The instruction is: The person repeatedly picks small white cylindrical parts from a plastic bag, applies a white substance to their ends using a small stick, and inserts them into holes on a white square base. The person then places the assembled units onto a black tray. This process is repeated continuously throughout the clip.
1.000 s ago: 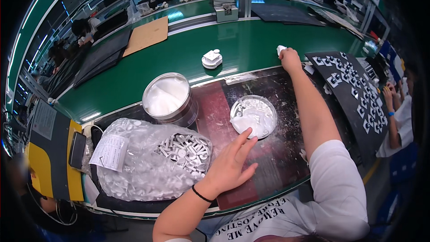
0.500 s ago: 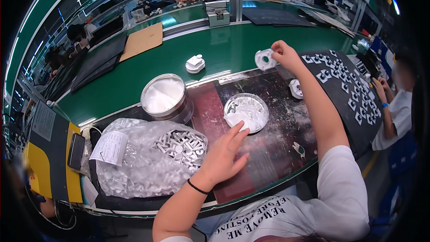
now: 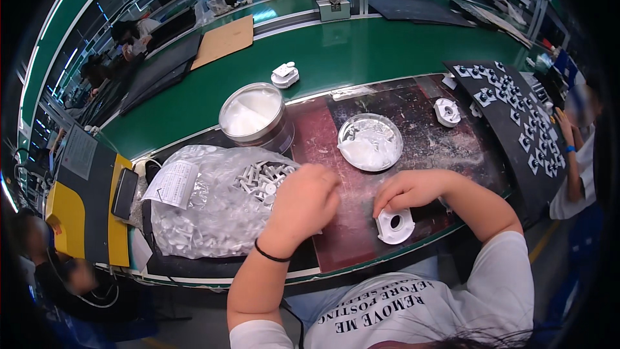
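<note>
My right hand [image 3: 416, 190] grips a white plastic housing with a round hole [image 3: 386, 231] by its upper edge, close to the front of the bench. Beside the mouth of a clear plastic bag [image 3: 200, 220] is my left hand [image 3: 309, 199], its fingers curled together. Whatever they may hold is hidden. Small white plastic pins [image 3: 261, 179] with flat heads show in the bag's opening. Beyond both hands lies a shallow round dish [image 3: 369, 142] with white paste in it. Another white housing [image 3: 447, 112] rests at the right of the work board.
Behind the bag stands a metal tin [image 3: 253, 115] of white material. On the green belt [image 3: 361, 58] sits a stack of white parts [image 3: 285, 75]. At right, a black mat [image 3: 510, 116] carries several small assemblies beside a co-worker [image 3: 575, 155]. A yellow-and-grey machine [image 3: 90, 200] is at left.
My right hand has brought the white housing from the far side of the bench toward me. My left hand has left the paste dish for the bag's opening, its fingers now curled. The view has shifted.
</note>
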`<move>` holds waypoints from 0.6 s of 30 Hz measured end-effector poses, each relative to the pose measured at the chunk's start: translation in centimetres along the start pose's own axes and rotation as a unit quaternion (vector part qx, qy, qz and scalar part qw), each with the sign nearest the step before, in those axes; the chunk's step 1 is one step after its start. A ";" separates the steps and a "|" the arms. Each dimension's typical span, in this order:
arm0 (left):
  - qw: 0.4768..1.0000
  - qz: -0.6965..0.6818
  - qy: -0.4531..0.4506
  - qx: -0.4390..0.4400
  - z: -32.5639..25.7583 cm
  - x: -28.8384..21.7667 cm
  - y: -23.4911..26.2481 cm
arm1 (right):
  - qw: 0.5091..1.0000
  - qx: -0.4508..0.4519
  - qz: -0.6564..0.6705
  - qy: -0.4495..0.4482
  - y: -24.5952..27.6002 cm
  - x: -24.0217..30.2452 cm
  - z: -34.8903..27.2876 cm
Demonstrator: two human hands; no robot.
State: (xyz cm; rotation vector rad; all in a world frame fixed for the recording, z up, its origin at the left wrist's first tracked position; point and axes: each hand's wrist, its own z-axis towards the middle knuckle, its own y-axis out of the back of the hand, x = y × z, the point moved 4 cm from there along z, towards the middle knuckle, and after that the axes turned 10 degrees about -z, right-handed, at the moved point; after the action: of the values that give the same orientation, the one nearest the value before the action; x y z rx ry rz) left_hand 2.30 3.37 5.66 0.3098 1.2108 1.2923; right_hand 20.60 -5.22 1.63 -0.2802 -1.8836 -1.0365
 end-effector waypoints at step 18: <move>0.976 0.150 0.155 -0.008 -1.1 6.4 1.3 | 0.962 -0.234 -0.141 0.026 2.8 0.8 -1.4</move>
State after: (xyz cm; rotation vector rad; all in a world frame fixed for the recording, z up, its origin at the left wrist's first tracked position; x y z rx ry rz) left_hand -0.50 8.72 3.02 0.2940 1.4540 1.6565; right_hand 22.61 -4.74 4.09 -0.2553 -1.6414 -1.6690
